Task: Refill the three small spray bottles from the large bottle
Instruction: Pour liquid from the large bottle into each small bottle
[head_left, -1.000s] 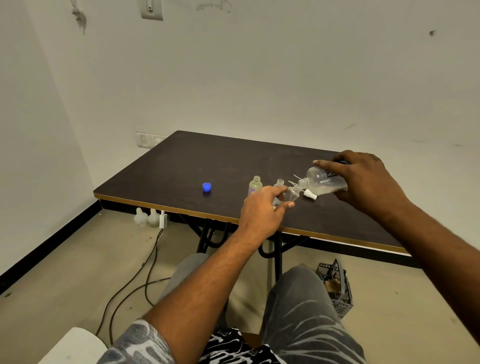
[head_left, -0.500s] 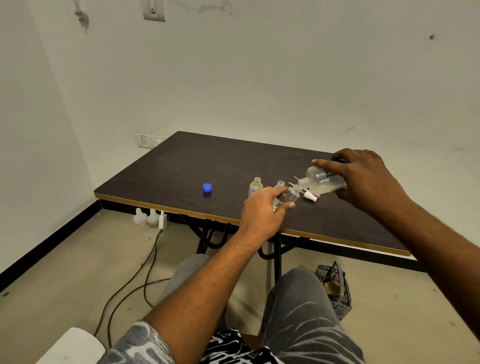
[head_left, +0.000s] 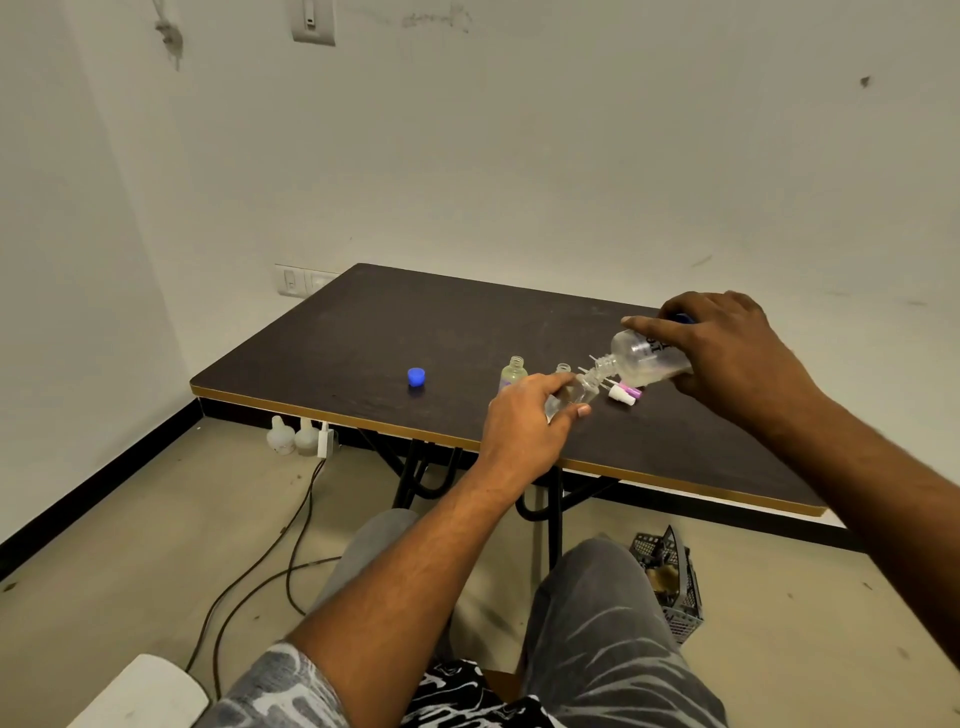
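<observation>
Head view: pouring is under way. The right hand (head_left: 727, 353) has its grip closed on the tilted large bottle (head_left: 641, 361), mouth meeting the small spray bottle (head_left: 569, 397) gripped in the left hand (head_left: 524, 423) above the counter (head_left: 363, 332). Next, level the large bottle before overflow.

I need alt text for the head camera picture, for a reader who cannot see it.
A right hand tilts a large clear bottle into a small bottle held by the left hand over a dark table. Two open small bottles and a blue cap stand nearby.
</observation>
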